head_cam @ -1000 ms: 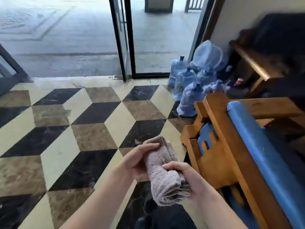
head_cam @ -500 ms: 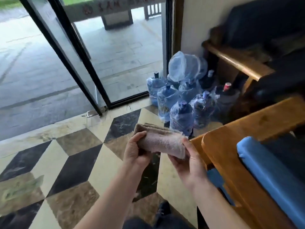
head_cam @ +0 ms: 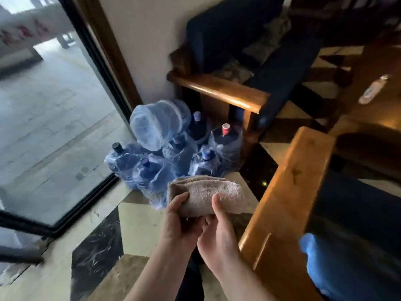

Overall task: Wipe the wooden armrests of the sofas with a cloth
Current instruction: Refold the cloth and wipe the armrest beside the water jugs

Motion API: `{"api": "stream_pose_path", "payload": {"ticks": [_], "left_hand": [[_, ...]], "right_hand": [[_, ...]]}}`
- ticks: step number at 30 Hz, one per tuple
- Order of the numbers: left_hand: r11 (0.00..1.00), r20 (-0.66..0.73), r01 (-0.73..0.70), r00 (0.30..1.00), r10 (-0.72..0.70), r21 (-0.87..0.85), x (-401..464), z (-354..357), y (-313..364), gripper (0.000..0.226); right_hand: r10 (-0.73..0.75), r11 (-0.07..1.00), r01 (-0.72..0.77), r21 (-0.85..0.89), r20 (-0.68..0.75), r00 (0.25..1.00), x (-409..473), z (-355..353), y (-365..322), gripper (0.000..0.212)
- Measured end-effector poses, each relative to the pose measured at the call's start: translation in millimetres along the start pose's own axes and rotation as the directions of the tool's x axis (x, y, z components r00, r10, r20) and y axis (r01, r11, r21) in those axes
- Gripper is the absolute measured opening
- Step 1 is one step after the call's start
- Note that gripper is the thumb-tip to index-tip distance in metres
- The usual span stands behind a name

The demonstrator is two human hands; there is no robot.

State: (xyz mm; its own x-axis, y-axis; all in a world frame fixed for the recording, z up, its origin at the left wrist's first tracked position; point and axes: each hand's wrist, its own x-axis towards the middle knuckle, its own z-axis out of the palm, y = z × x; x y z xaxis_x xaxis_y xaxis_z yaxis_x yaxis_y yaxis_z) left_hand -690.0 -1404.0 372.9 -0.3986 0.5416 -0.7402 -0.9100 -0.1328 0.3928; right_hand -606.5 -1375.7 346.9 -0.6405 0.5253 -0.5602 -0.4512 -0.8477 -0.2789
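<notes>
A folded beige terry cloth point(head_cam: 208, 193) is held in front of me by both hands. My left hand point(head_cam: 180, 222) grips its left end and my right hand point(head_cam: 217, 233) pinches its lower edge with the thumb on top. Just right of the cloth runs the wide wooden armrest point(head_cam: 288, 192) of the near sofa, which has a blue cushion point(head_cam: 338, 266). The cloth does not touch it. A second wooden armrest point(head_cam: 219, 90) belongs to a dark sofa against the far wall.
Several blue water jugs point(head_cam: 165, 148) wrapped in plastic stand on the floor between the two sofas, beside the glass door point(head_cam: 54, 127). The floor point(head_cam: 104, 246) has diamond marble tiles. A clear bottle point(head_cam: 372, 90) lies on a wooden table at right.
My view has swung right and closer to the sofas. The cloth went from hanging loosely to being folded flat and held level between both hands, now beside the near armrest.
</notes>
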Motion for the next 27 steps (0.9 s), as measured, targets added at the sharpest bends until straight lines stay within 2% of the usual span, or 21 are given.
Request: {"api": "stream_pose_path", "payload": {"ticks": [3, 5, 8, 10, 13, 16, 17, 18, 20, 22, 27], "left_hand": [[0.969, 0.006, 0.099, 0.995, -0.103, 0.228, 80.1, 55.2, 34.3, 0.043], [0.916, -0.01, 0.167, 0.984, -0.175, 0.365, 118.9, 85.4, 50.7, 0.045], [0.834, -0.072, 0.253, 0.965, -0.25, 0.489, 170.5, 120.0, 64.3, 0.044], [0.771, -0.063, 0.266, 0.957, -0.283, 0.579, 194.2, 136.0, 65.6, 0.048], [0.555, -0.101, 0.331, 0.909, -0.404, 0.763, 219.1, 161.1, 39.9, 0.046], [0.262, -0.164, 0.327, 0.853, -0.496, 0.908, 239.7, 185.7, -8.3, 0.025], [0.176, -0.177, 0.307, 0.837, -0.518, 0.935, 244.1, 190.3, -18.5, 0.02], [0.099, -0.191, 0.287, 0.819, -0.541, 0.953, 245.6, 194.8, -25.2, 0.016], [-0.088, -0.249, 0.25, 0.745, -0.619, 0.964, 245.0, 209.4, -57.6, 0.02], [-0.189, -0.272, 0.196, 0.697, -0.664, 0.962, 247.2, 227.6, -79.8, 0.033], [-0.333, -0.358, 0.168, 0.654, -0.666, 0.928, 256.4, 282.5, -131.0, 0.028]], "right_hand": [[-0.059, 0.991, 0.061, 0.121, -0.023, 0.998, 82.5, 34.2, -36.3, 0.071], [-0.084, 0.981, 0.105, 0.161, -0.134, 0.987, 123.2, 45.2, -62.3, 0.068], [-0.226, 0.952, 0.282, 0.12, -0.348, 0.91, 156.7, 54.1, -101.8, 0.051], [-0.293, 0.922, 0.369, 0.117, -0.413, 0.862, 162.3, 54.1, -116.3, 0.045], [-0.369, 0.854, 0.503, 0.133, -0.527, 0.766, 163.9, 27.9, -137.0, 0.041], [-0.364, 0.774, 0.615, 0.151, -0.688, 0.627, 159.0, -17.0, -162.3, 0.049], [-0.351, 0.766, 0.624, 0.156, -0.711, 0.609, 157.1, -26.1, -166.7, 0.052], [-0.34, 0.777, 0.614, 0.14, -0.727, 0.597, 155.8, -32.7, -170.4, 0.048], [-0.293, 0.758, 0.637, 0.141, -0.799, 0.525, 149.1, -64.0, -177.0, 0.032], [-0.28, 0.719, 0.675, 0.165, -0.82, 0.499, 148.3, -85.3, -189.0, 0.029], [-0.327, 0.641, 0.748, 0.171, -0.821, 0.468, 147.9, -104.8, -237.9, 0.042]]}}
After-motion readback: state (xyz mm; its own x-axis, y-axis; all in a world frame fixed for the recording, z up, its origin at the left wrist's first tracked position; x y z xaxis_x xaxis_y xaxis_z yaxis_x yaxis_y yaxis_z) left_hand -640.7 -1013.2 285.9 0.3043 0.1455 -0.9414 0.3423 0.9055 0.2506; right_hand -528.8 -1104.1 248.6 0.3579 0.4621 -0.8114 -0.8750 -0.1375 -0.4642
